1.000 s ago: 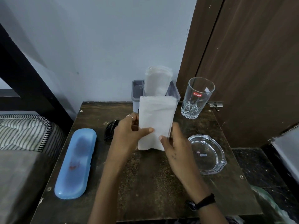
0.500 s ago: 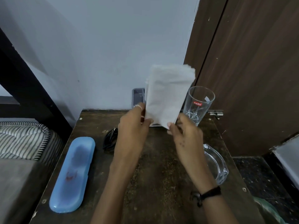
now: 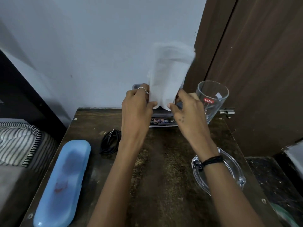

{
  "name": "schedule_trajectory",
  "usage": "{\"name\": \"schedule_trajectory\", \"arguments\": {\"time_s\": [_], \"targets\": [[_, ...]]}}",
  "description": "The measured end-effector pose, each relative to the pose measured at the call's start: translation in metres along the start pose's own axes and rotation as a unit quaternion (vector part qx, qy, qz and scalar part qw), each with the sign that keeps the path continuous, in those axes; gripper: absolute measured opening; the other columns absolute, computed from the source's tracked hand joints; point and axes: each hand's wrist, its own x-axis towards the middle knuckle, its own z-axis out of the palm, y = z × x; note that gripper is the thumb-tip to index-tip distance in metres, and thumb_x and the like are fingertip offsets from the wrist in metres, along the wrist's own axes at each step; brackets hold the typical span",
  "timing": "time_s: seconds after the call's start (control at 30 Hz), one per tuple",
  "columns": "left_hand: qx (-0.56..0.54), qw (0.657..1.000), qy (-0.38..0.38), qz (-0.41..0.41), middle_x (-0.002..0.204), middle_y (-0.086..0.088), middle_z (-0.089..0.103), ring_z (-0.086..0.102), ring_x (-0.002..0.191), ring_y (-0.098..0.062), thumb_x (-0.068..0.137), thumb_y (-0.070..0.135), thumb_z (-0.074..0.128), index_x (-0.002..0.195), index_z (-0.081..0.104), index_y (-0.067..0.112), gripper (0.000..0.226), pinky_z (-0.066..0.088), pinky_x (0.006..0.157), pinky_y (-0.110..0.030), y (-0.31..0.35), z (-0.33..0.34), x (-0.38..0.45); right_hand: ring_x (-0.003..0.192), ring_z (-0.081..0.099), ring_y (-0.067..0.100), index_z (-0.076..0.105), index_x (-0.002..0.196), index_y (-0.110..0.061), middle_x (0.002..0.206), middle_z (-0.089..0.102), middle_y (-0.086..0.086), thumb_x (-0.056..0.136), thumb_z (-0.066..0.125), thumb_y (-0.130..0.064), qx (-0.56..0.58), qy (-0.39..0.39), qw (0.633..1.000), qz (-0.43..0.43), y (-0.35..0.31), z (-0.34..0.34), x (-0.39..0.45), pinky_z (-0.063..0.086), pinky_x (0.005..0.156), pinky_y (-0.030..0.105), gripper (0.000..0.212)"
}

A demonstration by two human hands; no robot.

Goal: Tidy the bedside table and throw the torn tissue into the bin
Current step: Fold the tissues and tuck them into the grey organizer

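A white tissue [image 3: 168,74] stands upright in the air above the back of the brown bedside table [image 3: 157,177], its top blurred. My left hand [image 3: 136,108] pinches its lower left edge and my right hand [image 3: 186,112] pinches its lower right edge. Right behind and below the tissue sits a small grey bin [image 3: 162,122] against the wall, mostly hidden by my hands and the tissue.
A blue plastic case [image 3: 60,182] lies along the table's left edge. A coiled black cable [image 3: 109,141] lies left of my left arm. A drinking glass [image 3: 211,100] stands at back right, a glass ashtray [image 3: 229,169] under my right wrist. Bed at left, wooden door at right.
Both hands have lifted the tissue from the table top and carried it back over the grey bin. The tissue's top now flaps and blurs.
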Motion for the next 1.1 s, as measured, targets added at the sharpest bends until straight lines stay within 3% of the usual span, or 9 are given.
{"name": "schedule_trajectory", "arguments": {"time_s": [0.1, 0.17, 0.27, 0.43, 0.57, 0.77, 0.83, 0.9, 1.1], "targets": [[0.022, 1.0, -0.013, 0.0, 0.089, 0.002, 0.048, 0.049, 0.109, -0.03, 0.081, 0.01, 0.062, 0.098, 0.053, 0.011, 0.019, 0.043, 0.094, -0.051, 0.002, 0.002, -0.004, 0.095, 0.045, 0.021, 0.058, 0.11, -0.007, 0.096, 0.058, 0.007, 0.087, 0.058, -0.012, -0.044, 0.002, 0.999, -0.022, 0.003, 0.004, 0.0, 0.044, 0.078, 0.035, 0.024], [0.036, 0.999, -0.001, 0.007, 0.088, 0.0, 0.047, 0.048, 0.108, -0.032, 0.081, 0.005, 0.06, 0.099, 0.055, 0.008, 0.019, 0.042, 0.095, -0.056, 0.005, 0.002, -0.007, 0.094, 0.043, 0.02, 0.058, 0.11, -0.005, 0.102, 0.061, 0.01, 0.087, 0.058, -0.012, -0.042, 0.012, 0.999, -0.017, 0.004, 0.004, 0.0, 0.039, 0.079, 0.029, 0.024], [0.069, 0.997, 0.026, 0.01, 0.11, -0.013, 0.052, 0.044, 0.108, -0.032, 0.08, 0.005, 0.058, 0.096, 0.057, 0.002, 0.016, 0.043, 0.088, -0.049, 0.002, 0.002, -0.005, 0.097, 0.044, 0.02, 0.054, 0.119, -0.004, 0.106, 0.061, 0.011, 0.088, 0.058, -0.011, -0.005, 0.014, 1.0, 0.002, 0.004, 0.004, 0.001, 0.042, 0.078, 0.033, 0.032], [0.076, 0.997, 0.001, -0.004, 0.12, -0.01, 0.049, 0.036, 0.117, -0.029, 0.08, 0.013, 0.056, 0.084, 0.062, 0.006, 0.01, 0.039, 0.093, -0.049, -0.004, -0.003, -0.004, 0.099, 0.046, 0.028, 0.034, 0.135, -0.006, 0.106, 0.055, 0.017, 0.083, 0.057, -0.001, -0.025, -0.001, 1.0, -0.007, 0.0, 0.006, 0.0, 0.046, 0.074, 0.04, 0.057], [0.086, 0.995, -0.035, -0.034, 0.124, -0.01, 0.05, 0.032, 0.121, -0.03, 0.076, 0.008, 0.051, 0.064, 0.045, 0.011, 0.013, 0.031, 0.099, -0.058, -0.002, -0.001, -0.004, 0.092, 0.046, 0.028, 0.042, 0.125, -0.001, 0.082, 0.046, 0.004, 0.075, 0.058, 0.008, -0.096, -0.003, 0.994, -0.049, -0.001, 0.007, -0.004, 0.037, 0.07, 0.034, 0.053], [0.054, 0.996, -0.05, -0.041, 0.122, -0.01, 0.052, 0.032, 0.122, -0.029, 0.077, 0.011, 0.052, 0.057, 0.033, 0.018, 0.028, 0.032, 0.1, -0.057, -0.006, 0.003, -0.002, 0.095, 0.048, 0.031, 0.045, 0.123, 0.0, 0.091, 0.053, 0.012, 0.08, 0.059, 0.003, -0.082, 0.002, 0.995, -0.05, -0.002, 0.007, -0.006, 0.042, 0.08, 0.042, 0.046], [0.018, 0.998, -0.035, -0.042, 0.114, -0.01, 0.056, 0.039, 0.117, -0.03, 0.077, 0.02, 0.055, 0.072, 0.051, 0.015, 0.008, 0.037, 0.097, -0.051, -0.01, 0.002, 0.004, 0.094, 0.048, 0.028, 0.043, 0.121, -0.004, 0.091, 0.045, 0.006, 0.082, 0.059, -0.003, -0.028, 0.011, 0.999, -0.029, -0.003, 0.005, -0.003, 0.046, 0.078, 0.043, 0.042], [0.002, 0.999, -0.017, -0.027, 0.11, -0.009, 0.061, 0.047, 0.114, -0.03, 0.073, 0.03, 0.055, 0.091, 0.061, 0.014, 0.024, 0.042, 0.092, -0.047, -0.01, 0.0, 0.008, 0.094, 0.05, 0.025, 0.041, 0.119, -0.008, 0.095, 0.047, 0.002, 0.083, 0.059, -0.004, 0.022, 0.035, 0.999, -0.015, -0.003, 0.006, -0.002, 0.049, 0.076, 0.041, 0.04], [0.078, 0.996, 0.01, -0.031, 0.124, -0.005, 0.054, 0.034, 0.127, -0.027, 0.08, 0.019, 0.062, 0.096, 0.064, 0.007, 0.02, 0.033, 0.101, -0.059, -0.004, 0.0, -0.004, 0.089, 0.051, 0.024, 0.043, 0.117, -0.012, 0.095, 0.059, 0.009, 0.083, 0.059, -0.006, -0.019, 0.063, 0.997, -0.043, 0.001, 0.014, -0.005, 0.049, 0.071, 0.043, 0.038]]}}
